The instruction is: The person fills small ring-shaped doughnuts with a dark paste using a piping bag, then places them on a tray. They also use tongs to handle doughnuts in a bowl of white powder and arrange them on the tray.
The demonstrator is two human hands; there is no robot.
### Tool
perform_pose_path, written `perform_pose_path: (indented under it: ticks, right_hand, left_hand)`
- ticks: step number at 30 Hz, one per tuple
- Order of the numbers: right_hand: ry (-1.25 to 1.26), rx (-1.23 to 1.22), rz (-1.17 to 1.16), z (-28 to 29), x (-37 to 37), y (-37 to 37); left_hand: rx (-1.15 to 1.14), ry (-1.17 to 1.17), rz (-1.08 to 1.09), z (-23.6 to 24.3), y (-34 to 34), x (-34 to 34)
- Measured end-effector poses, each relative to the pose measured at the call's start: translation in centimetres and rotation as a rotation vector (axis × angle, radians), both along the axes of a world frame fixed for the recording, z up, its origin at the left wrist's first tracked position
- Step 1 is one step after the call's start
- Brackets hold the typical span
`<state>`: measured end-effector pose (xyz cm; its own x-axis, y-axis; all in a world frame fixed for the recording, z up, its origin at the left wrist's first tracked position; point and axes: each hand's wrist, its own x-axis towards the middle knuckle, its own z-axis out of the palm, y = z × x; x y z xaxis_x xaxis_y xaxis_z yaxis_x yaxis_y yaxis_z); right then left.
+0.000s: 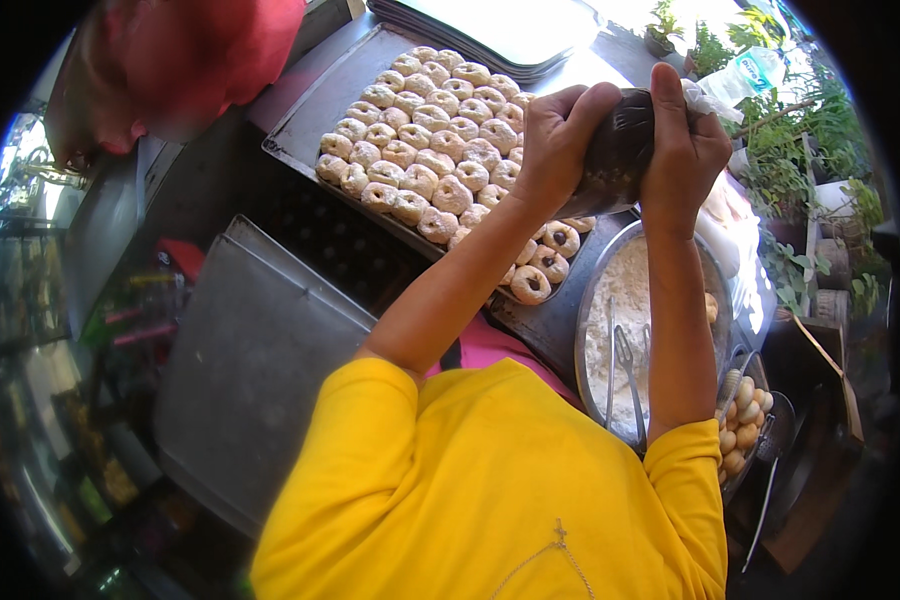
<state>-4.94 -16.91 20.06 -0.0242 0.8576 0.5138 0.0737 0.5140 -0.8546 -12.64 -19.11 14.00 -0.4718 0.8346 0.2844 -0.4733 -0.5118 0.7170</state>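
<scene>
Both my hands are wrapped round a dark, bulging plastic bag (618, 150), raised over the near right corner of a tray. My left hand (555, 140) grips its left side and my right hand (685, 160) its right side, thumbs pointing up. The bag looks like a piping bag full of dark filling; its tip is hidden. Beneath, rows of sugar-dusted doughnuts (432, 118) fill the metal tray (295, 130). A few doughnuts (548, 262) at the near right corner have dark filling in their centres.
Right of the tray stands a bowl (582, 345) of white powder with a fork (627, 365) in it. Beyond it is a basket of plain dough pieces (745, 410). Metal trays (260, 370) lean at left. A person in red (200, 60) is at far left; plants (820, 150) line the right.
</scene>
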Motion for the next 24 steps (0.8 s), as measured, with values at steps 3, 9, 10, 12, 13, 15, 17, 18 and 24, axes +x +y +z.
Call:
perform_pose_path:
  ticks: [3,9,10,12,13,15,17,18,24]
  right_hand:
    - [0.067,0.002,0.021,0.2,-0.1,-0.1]
    - [0.074,0.005,-0.007,1.2,0.1,0.5]
    - [0.070,0.007,-0.015,1.4,0.3,0.7]
    - [0.059,0.012,-0.027,1.7,0.4,1.1]
    - [0.069,0.016,-0.031,1.6,0.4,1.4]
    - [0.088,0.025,-0.036,1.1,0.2,1.9]
    - [0.057,-0.001,-0.047,0.2,0.1,2.3]
    - [0.043,-0.015,-0.052,-0.4,0.1,2.5]
    - [-0.027,0.010,-0.082,-2.9,-0.3,2.5]
  left_hand:
    - [0.016,-0.002,-0.002,0.5,0.0,0.0]
    - [0.038,0.054,-0.027,1.3,0.7,-0.3]
    - [0.051,0.072,-0.029,1.5,0.9,-0.3]
    - [0.047,0.117,-0.039,1.6,1.5,-0.4]
    - [0.048,0.141,-0.044,1.6,1.9,-0.5]
    - [0.051,0.116,-0.040,1.2,2.6,-0.4]
    - [0.028,0.102,-0.039,0.2,2.9,-0.4]
    - [0.005,0.101,-0.040,-0.4,3.0,-0.4]
    - [-0.052,0.065,-0.067,-2.8,3.4,-0.4]
